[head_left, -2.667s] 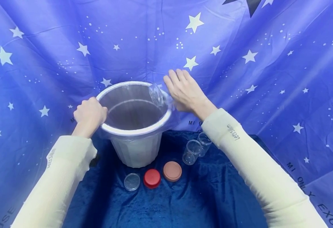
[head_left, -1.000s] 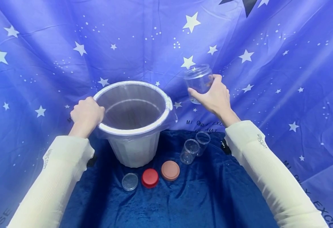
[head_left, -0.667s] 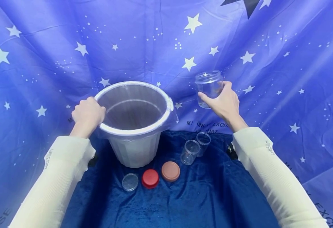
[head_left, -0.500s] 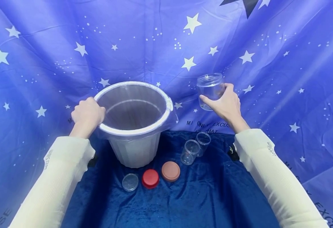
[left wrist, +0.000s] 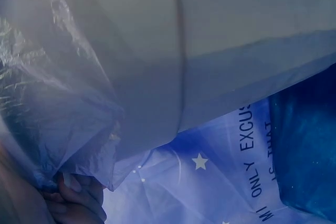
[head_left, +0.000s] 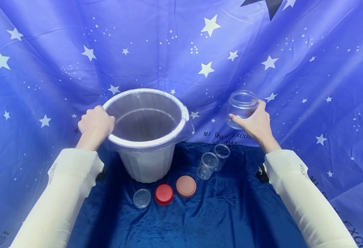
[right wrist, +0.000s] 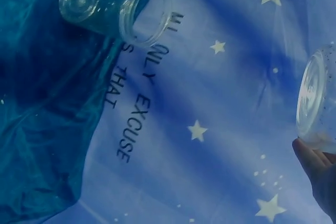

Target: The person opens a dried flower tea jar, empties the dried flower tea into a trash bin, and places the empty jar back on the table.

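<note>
At the left of the head view, my left hand [head_left: 96,124] grips the rim of a white trash bin [head_left: 145,163], which is tilted toward me. A clear plastic bag [head_left: 185,132] lines the bin and folds over its rim. Curled fingers [left wrist: 79,203] show under the bag's edge in the left wrist view. My right hand [head_left: 257,125] holds a clear plastic jar [head_left: 241,112] in the air, upright and without a lid, thumb on the near side. The right wrist view catches only the jar's base [right wrist: 312,95] and part of the hand.
Two clear jars, a front one [head_left: 207,167] and a rear one [head_left: 221,155], stand on the blue cloth [head_left: 187,227]. Before the bin lie a clear lid [head_left: 142,198], a red lid [head_left: 164,194] and a brown lid [head_left: 186,186]. A starry curtain [head_left: 156,41] hangs behind.
My right hand has brought the jar away from over the bin's right rim, first upright, then rightward and down. My left hand keeps its place on the rim.
</note>
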Demonstrator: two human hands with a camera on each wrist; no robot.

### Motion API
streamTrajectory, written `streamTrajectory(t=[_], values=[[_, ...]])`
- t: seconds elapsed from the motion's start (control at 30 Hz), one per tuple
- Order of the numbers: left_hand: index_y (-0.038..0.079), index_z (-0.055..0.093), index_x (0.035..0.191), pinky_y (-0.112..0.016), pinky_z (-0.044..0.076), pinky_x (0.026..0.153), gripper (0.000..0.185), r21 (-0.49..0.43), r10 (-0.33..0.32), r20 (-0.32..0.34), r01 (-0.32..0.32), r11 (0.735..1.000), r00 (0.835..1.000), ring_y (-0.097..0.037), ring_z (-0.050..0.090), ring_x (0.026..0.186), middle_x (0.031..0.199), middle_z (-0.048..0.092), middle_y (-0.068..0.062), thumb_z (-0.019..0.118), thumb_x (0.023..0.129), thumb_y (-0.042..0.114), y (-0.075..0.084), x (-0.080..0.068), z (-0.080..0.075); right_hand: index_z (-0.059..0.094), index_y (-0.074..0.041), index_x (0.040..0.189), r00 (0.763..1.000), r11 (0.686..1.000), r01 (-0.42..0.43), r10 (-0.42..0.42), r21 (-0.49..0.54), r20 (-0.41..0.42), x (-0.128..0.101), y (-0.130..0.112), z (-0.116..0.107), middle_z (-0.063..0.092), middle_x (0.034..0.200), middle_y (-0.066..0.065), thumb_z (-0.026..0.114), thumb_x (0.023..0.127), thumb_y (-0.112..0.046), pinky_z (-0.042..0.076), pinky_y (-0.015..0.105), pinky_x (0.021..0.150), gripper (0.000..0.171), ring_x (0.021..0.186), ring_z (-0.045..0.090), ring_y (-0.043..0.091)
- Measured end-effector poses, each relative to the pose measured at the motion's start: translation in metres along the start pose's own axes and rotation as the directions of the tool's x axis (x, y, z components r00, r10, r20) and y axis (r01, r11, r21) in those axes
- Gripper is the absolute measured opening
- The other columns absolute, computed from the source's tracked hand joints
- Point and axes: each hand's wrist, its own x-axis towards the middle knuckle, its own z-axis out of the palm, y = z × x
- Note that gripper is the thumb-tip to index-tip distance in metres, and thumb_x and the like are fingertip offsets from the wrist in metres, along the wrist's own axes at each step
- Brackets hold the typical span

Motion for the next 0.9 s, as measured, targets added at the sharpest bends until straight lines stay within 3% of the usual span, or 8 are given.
streamTrajectory(t=[0.4,0.9], values=[[-0.01,0.056,0.115,-0.055,0.051,0.075,0.047,0.001,-0.009,0.007,0.009,1.0,1.0,-0.053,0.061,0.102,0.111,0.062,-0.035,0.046,0.091,0.029,0.0,0.0,0.0,0.023,-0.005,0.15,0.997,0.998,-0.07,0.07,0.007,-0.029,-0.006,0.034,-0.004,0.05,0.141,0.024,0.081,0.069,-0.061,0.039,0.059,0.106,0.114,0.129,0.049,0.042],[-0.01,0.056,0.115,-0.056,0.051,0.075,0.046,0.002,-0.013,0.002,0.013,1.0,1.0,-0.053,0.061,0.102,0.111,0.062,-0.035,0.046,0.091,0.028,0.001,0.0,0.0,0.011,-0.005,0.154,0.979,0.978,-0.202,0.2,0.05,0.034,-0.018,0.077,0.011,0.037,0.149,0.027,0.078,0.072,-0.06,0.034,0.061,0.11,0.119,0.136,0.04,0.045]])
